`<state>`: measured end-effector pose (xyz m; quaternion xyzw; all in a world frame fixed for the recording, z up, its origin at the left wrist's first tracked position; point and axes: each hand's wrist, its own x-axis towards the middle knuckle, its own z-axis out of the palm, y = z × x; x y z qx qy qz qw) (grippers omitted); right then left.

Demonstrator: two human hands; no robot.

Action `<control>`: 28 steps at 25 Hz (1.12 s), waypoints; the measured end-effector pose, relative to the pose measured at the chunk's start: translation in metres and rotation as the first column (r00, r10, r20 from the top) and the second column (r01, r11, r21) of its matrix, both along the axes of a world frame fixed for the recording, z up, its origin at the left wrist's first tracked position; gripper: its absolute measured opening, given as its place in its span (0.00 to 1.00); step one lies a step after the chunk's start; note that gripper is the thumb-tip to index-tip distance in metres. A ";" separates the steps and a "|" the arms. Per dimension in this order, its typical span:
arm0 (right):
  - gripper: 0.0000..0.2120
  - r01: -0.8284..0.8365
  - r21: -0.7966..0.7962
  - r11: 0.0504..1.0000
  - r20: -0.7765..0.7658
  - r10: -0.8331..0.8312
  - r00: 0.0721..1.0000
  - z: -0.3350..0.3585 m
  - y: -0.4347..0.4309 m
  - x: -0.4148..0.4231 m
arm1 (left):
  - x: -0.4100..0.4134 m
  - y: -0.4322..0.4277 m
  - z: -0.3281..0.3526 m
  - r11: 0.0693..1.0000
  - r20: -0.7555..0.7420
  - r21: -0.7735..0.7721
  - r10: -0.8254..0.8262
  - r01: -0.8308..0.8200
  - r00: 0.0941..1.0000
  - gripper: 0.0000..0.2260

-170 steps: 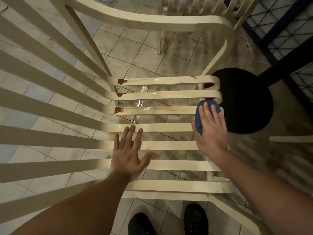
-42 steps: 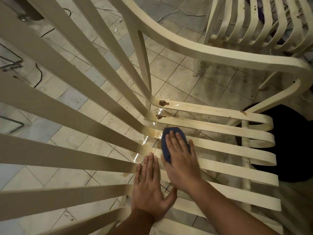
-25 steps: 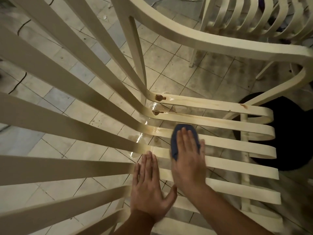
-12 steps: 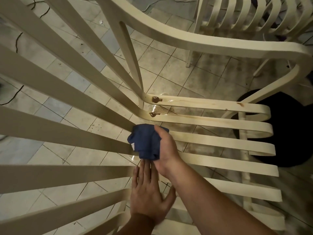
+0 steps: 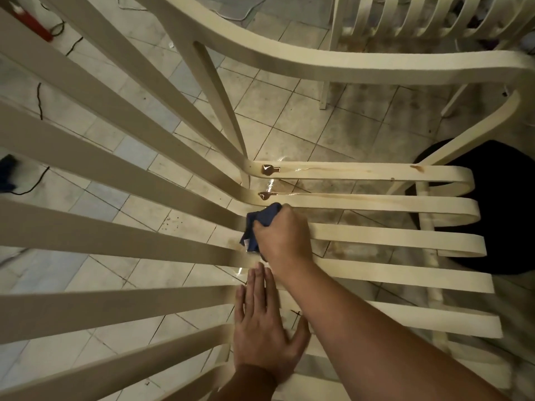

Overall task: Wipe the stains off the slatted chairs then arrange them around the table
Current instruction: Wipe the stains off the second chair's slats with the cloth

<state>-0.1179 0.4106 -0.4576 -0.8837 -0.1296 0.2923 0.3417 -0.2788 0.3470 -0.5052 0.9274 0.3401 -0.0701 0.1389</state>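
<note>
Chair seat: wipe at the slat bend

Chair (image 5: 376,235), cream, slatted, viewed from above. It fills the frame and stands on a tiled floor (image 5: 289,105).

Far left: we note a red object (image 5: 29,21) at the top corner and dark cables (image 5: 39,99) lying on the tiles, both seen through the back slats. The back slats fan out from left toward centre, where they bend into the seat.

Centre: the left hand (image 5: 262,328) lies flat, palm down, on the near seat slats. Its fingers are straight and together, the thumb is spread to the right, and it holds nothing. Just beyond its fingertips, the right hand (image 5: 282,235) has its fingers curled round a bunched blue cloth (image 5: 257,224) and presses it on the third slat from the far side, at the bend. The cloth sticks out on the hand's left.

Two glossy brown stains sit on the bends of the two far slats, the farther one (image 5: 269,169) and the nearer one (image 5: 265,195). The nearer lies just beside the cloth's top edge. We log faint brown streaks running right along both slats.

Right: a small brown spot (image 5: 417,168) marks the farthest slat near its looped end. A black round shape (image 5: 498,212) lies on the floor beneath the seat's front edge.

Top right: a second slatted chair (image 5: 405,18) stands beyond the armrest.
</note>
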 end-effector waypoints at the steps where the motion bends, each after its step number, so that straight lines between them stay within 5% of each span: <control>1: 0.15 -0.010 -0.033 0.999 0.019 0.011 1.000 0.003 -0.006 0.008 | 0.000 0.000 0.001 1.000 0.013 0.004 0.003 -0.003 1.000 0.46; 10: 0.12 0.056 -0.129 0.990 0.225 -0.026 0.974 0.014 -0.088 0.044 | -0.001 -0.001 0.000 1.000 0.046 -0.012 0.014 -0.014 0.999 0.45; 19: 0.16 -0.280 -0.192 0.941 0.194 0.316 0.929 0.003 0.003 0.000 | -0.003 -0.001 -0.002 1.000 -0.014 0.002 -0.003 0.003 1.000 0.46; 24: 0.13 -0.182 -0.232 0.956 0.174 0.225 0.959 0.011 -0.061 0.031 | 0.000 -0.001 0.001 1.000 0.033 -0.004 0.000 0.000 0.999 0.44; 28: 0.18 -0.051 -0.374 0.926 0.304 0.174 0.937 0.014 -0.133 0.064 | -0.002 0.001 0.000 1.000 0.040 -0.012 -0.017 0.017 0.999 0.44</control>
